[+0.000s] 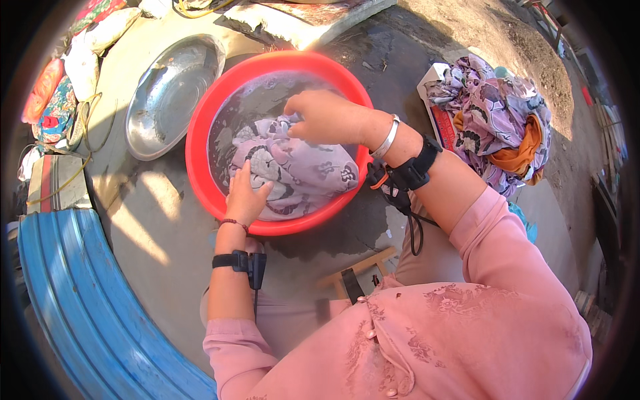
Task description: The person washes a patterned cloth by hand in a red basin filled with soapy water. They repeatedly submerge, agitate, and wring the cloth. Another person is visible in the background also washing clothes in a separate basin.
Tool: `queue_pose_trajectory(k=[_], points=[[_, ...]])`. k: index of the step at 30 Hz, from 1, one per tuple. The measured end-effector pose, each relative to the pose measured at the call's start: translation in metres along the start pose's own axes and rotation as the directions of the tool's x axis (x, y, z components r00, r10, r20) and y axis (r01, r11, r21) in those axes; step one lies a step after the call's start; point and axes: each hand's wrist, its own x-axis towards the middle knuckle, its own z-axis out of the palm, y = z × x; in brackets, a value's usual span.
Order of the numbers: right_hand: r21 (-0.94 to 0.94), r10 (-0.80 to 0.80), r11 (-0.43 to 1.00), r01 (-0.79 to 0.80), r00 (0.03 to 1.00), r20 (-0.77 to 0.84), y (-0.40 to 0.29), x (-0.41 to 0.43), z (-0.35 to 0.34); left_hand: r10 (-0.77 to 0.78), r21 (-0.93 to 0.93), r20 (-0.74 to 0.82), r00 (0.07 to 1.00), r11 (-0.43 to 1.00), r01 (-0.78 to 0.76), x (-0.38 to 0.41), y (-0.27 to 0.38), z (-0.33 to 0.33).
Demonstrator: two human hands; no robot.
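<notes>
A red plastic basin [202, 185] holds cloudy water with some foam at its far side. In it lies a wet lilac cloth [310, 165] with a dark flower print, bunched up and partly out of the water. My left hand [247, 195] rests with spread fingers on the near left part of the cloth. My right hand [320, 117] is over the cloth's far edge, its fingers bent; whether they pinch any of the cloth cannot be told. Straps with devices sit on both forearms.
An oval metal tub [172, 100] stands left of the basin. A heap of printed cloth [500, 125] with an orange piece lies on a box at the right. Blue corrugated sheet [90, 300] spans the lower left. A wooden stool frame [360, 267] is near my legs, and sacks [82, 65] lie upper left.
</notes>
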Motion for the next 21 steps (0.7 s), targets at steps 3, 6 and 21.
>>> queue_pose_trajectory(k=[3, 6, 21], points=[[0.089, 0.048, 0.995, -0.040, 0.995, -0.092, 0.004, -0.010, -0.019, -0.088, 0.155, -0.111, 0.990, 0.982, 0.105, 0.000, 0.054, 0.008], [0.105, 0.002, 0.994, 0.018, 0.983, -0.183, 0.003, -0.029, -0.031, -0.070, 0.280, -0.034, 0.997, 0.957, 0.076, 0.013, 0.065, 0.042], [0.064, 0.083, 0.995, -0.078, 0.993, -0.086, 0.012, -0.079, -0.092, -0.202, 0.458, 0.206, 0.957, 0.885, 0.088, 0.144, 0.023, 0.192]])
